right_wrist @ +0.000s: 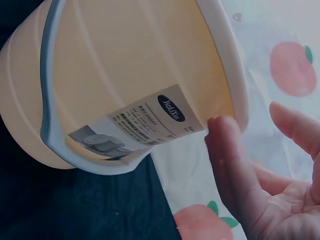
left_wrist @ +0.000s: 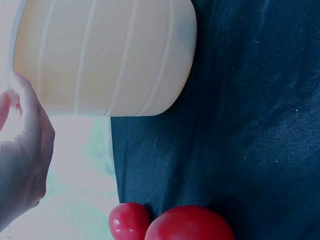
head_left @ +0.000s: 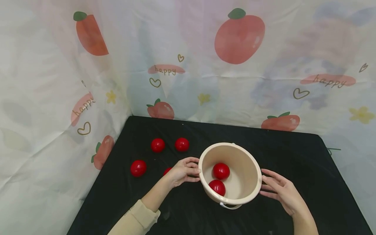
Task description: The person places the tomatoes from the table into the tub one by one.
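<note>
A cream plastic bucket [head_left: 245, 163] with a pale handle [head_left: 230, 206] has its mouth facing the head camera. Two red balls, an upper one [head_left: 221, 171] and a lower one [head_left: 217, 187], lie inside it. My left hand [head_left: 183, 171] holds the bucket's left rim, thumb at the edge and fingers against the outer wall. On the opposite side, my right hand [head_left: 280, 187] touches the rim with extended fingertips. Its thumb [right_wrist: 295, 127] stands away from the rim in the right wrist view. A printed label [right_wrist: 145, 122] shows on the bucket's outside.
On the black cloth [head_left: 296, 156], left of the bucket, lie several red balls: one at the back [head_left: 157, 145], another nearer the bucket [head_left: 182, 144], one farther left [head_left: 138, 168], and one partly hidden [head_left: 167, 170] behind my left hand. Fruit-printed curtains [head_left: 199, 39] border the table.
</note>
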{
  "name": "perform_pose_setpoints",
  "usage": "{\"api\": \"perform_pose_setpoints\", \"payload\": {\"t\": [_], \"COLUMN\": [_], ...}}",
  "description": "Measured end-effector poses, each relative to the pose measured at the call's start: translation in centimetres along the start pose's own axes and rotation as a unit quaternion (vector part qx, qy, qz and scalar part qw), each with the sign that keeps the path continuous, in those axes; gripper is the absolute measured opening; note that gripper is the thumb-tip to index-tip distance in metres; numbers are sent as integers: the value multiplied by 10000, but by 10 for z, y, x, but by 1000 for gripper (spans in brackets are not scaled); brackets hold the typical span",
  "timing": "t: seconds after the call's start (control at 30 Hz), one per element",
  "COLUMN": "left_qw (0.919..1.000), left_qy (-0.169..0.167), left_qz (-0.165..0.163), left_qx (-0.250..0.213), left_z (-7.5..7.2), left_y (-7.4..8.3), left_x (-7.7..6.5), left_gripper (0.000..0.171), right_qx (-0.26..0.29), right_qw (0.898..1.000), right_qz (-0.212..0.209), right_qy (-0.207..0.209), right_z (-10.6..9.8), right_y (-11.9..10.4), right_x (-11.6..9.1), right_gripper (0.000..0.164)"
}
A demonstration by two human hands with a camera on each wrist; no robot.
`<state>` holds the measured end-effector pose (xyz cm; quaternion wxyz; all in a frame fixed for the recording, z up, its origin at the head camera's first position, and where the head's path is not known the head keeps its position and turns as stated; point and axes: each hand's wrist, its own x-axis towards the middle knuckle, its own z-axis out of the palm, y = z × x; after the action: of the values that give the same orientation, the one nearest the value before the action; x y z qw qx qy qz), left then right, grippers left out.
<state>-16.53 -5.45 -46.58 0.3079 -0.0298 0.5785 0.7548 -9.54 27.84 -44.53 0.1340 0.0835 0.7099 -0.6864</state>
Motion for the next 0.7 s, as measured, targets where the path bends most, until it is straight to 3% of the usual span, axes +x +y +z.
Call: {"api": "perform_pose_setpoints", "payload": {"t": [0.07,0.2,0.47,0.7], "left_qw": [10000,10000,10000,9999], "left_qy": [-3,-21,13,100], "left_qz": [-2,-1,-26,75], "left_qx": [-18,-47,-6,78], "left_z": [0,0,1,1], "left_y": [0,1,1,0], "left_x": [0,0,0,-1], "left_gripper": [42,42,41,40], "right_qx": [190,308,44,-98], "right_qw": [9998,9995,9983,9973], "right_qz": [-29,-23,296,378], "right_qy": [-19,77,501,624], "right_z": [1,3,8,9], "right_y": [2,3,0,1], "right_x": [0,1,5,7], "right_gripper": [19,19,16,13]}}
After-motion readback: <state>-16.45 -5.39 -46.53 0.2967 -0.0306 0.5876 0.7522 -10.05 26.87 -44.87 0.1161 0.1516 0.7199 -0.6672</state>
